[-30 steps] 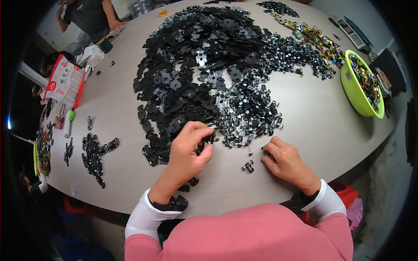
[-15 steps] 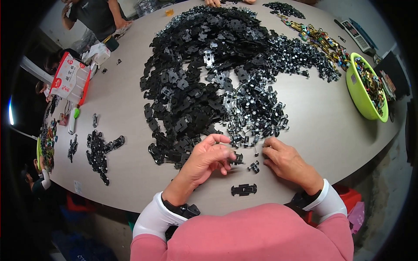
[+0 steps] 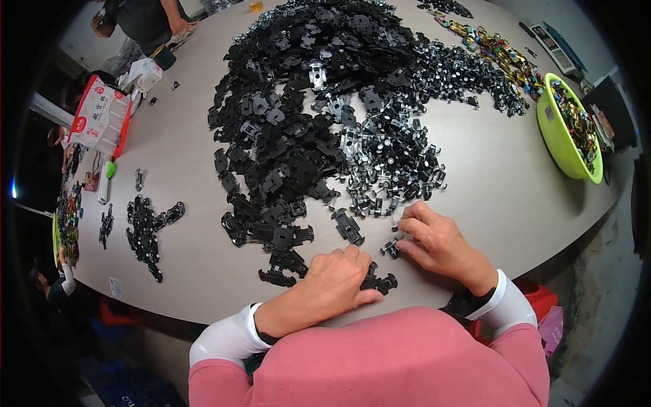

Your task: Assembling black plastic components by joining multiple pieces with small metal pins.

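Observation:
My left hand (image 3: pixel 336 281) lies palm down near the table's front edge. Its fingers and thumb close round a black toy car chassis (image 3: pixel 384 283), most of it hidden beneath the hand. My right hand (image 3: pixel 437 242) is to the right with bent fingers, its thumb and fingertips at a small wheel axle (image 3: pixel 390 249) with black wheels. A second axle (image 3: pixel 394 226) stands beside its index finger. Another black chassis (image 3: pixel 348 226) lies beyond my left hand. Further off are a big heap of black chassis (image 3: pixel 271 163) and a pile of wheel axles (image 3: pixel 390 163).
A green basin (image 3: pixel 566 139) of colourful parts stands at the right, near a row of shiny coloured pieces (image 3: pixel 498 51). At left lie a small group of chassis (image 3: pixel 144 230) and a red-and-white package (image 3: pixel 102 117). Another person (image 3: pixel 146 24) is at the far left.
My left hand has come down and closed over the chassis near the front edge. My right hand has shifted slightly left to the axles. Another chassis now lies ahead of the left hand.

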### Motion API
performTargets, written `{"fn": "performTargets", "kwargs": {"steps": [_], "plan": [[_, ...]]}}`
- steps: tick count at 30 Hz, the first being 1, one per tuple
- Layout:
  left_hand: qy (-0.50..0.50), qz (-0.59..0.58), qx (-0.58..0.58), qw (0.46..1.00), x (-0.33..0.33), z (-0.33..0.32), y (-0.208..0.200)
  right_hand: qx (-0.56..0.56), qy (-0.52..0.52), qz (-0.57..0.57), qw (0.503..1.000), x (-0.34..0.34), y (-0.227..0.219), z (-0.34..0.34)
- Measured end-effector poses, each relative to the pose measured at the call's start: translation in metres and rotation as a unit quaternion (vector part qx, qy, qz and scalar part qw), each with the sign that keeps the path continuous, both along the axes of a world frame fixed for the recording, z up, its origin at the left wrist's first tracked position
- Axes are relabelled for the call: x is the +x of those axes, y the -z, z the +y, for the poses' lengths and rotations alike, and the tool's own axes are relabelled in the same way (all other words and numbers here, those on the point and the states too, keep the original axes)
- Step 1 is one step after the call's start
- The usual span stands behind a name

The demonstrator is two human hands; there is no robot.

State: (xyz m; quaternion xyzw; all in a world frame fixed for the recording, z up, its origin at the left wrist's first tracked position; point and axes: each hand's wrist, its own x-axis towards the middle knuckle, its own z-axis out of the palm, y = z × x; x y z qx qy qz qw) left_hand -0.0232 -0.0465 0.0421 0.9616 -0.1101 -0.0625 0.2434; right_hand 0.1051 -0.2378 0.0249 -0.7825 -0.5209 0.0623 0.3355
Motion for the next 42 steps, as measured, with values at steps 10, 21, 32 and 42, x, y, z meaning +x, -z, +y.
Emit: {"fn": "performTargets", "kwargs": {"steps": [10,21,32,42], "plan": [[-0.205,0.161,-0.376,0.889,0.020,0.035,0.003,0.130,-0.032,0.021,0.991,-0.009,-0.016,0.006],[-0.158,0.339,-0.674,0.638,0.028,0.033,0.015,0.178,-0.073,-0.014,0.981,-0.012,-0.009,0.024],[-0.138,0.279,-0.712,0.629,0.026,0.028,0.023,0.218,-0.088,-0.047,0.971,-0.012,-0.006,0.026],[-0.139,0.246,-0.660,0.696,0.028,0.038,0.007,0.202,-0.038,0.027,0.978,-0.004,-0.020,0.019]]}}
